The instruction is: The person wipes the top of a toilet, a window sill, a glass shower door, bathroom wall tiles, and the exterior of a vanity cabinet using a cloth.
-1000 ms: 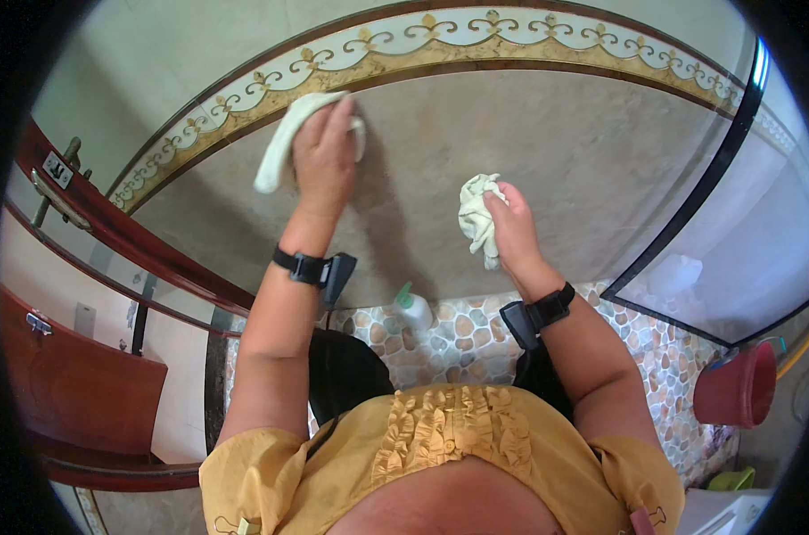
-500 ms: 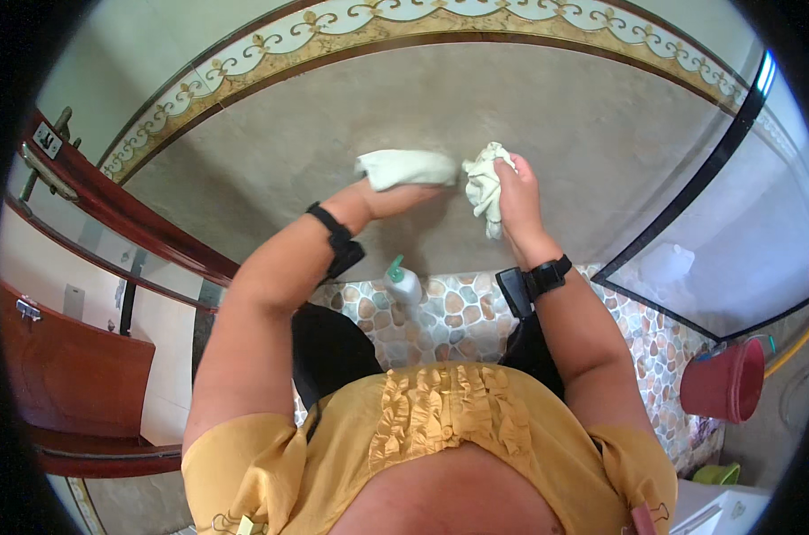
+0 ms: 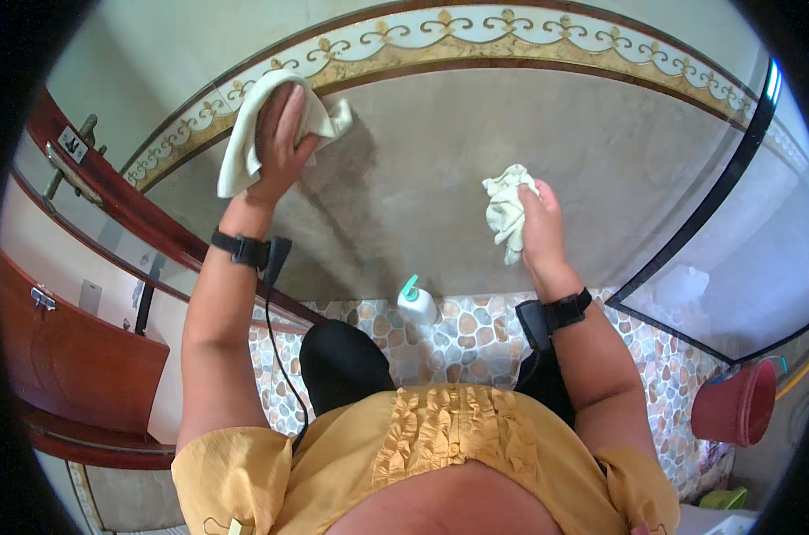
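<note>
Up at the left of the wall, my left hand (image 3: 282, 147) presses a white cloth (image 3: 241, 147) flat against the decorated tile border (image 3: 351, 55). Its fingers lie together along the cloth, with the thumb apart, and part of the cloth is hidden beneath them. In front of the grey wall (image 3: 422, 169), farther right, my right hand (image 3: 542, 227) is closed around a second, crumpled white cloth (image 3: 506, 214), which hangs down from the fingers. Below, between the two arms, a white pump bottle (image 3: 417, 303) with a green top stands on the floor by the wall's foot.
Pebble-patterned flooring (image 3: 458, 334) runs along the wall. A dark red door frame (image 3: 141, 214) with a latch borders the left side. To the right are a black-edged glass panel (image 3: 734, 259), a red bucket (image 3: 734, 406) and a green container (image 3: 723, 499).
My left hand has swept up and left along the wall with its cloth, away from the right hand. The right hand, still holding its cloth, sits slightly lower and farther right in view.
</note>
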Demonstrator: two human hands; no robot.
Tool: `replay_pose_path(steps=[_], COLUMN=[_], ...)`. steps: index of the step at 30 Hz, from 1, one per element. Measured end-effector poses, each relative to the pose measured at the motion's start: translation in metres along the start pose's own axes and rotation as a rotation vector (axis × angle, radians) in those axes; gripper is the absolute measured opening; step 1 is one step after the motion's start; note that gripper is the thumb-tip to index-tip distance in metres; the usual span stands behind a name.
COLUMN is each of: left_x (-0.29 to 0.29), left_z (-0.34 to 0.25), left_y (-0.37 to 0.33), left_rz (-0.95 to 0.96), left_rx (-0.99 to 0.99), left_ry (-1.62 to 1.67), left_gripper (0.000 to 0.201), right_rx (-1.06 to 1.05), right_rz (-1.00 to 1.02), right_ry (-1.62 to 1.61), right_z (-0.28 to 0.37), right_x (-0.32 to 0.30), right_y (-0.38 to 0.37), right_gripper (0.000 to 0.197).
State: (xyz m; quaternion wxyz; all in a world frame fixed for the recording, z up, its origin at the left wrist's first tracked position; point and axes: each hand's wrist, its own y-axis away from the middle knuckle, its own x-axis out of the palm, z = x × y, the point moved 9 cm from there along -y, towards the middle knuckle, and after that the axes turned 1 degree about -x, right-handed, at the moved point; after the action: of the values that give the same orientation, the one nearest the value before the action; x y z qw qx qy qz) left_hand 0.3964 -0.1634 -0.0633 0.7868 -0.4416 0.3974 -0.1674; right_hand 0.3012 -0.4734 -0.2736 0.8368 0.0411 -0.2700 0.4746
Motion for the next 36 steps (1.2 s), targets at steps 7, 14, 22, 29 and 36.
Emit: replay_pose_path(steps=[7, 14, 22, 29, 36], left_x=[0.041, 0.051, 0.074, 0.035, -0.019], left_z=[-0.037, -0.141, -0.222, -0.141, 0.0], left_y=[-0.07, -0.17, -0.197, -0.168, -0.079], left_rz=[-0.042, -0.243, -0.114, -0.061, -0.208], left_rx=[0.1, 0.255, 0.446, 0.456, 0.141], left_ry=[-0.125, 0.372, 0.59, 0.517, 0.123], left_gripper=[0.089, 0.065, 0.019, 0.064, 0.067], right_rx=[0.036, 0.108, 0.109, 0.077, 0.085], right_rz=[0.003, 0.043, 0.034, 0.144, 0.107], right_ry=[-0.048, -0.038, 0.065, 0.08, 0.033], right_z=[-0.009, -0.03, -0.047, -0.046, -0.038], right_x=[0.002, 0.02, 0.042, 0.049, 0.039], right_y=[-0.004, -0.006, -0.007, -0.001, 0.008], right_gripper=[0.023, 0.021, 0.023, 0.022, 0.023])
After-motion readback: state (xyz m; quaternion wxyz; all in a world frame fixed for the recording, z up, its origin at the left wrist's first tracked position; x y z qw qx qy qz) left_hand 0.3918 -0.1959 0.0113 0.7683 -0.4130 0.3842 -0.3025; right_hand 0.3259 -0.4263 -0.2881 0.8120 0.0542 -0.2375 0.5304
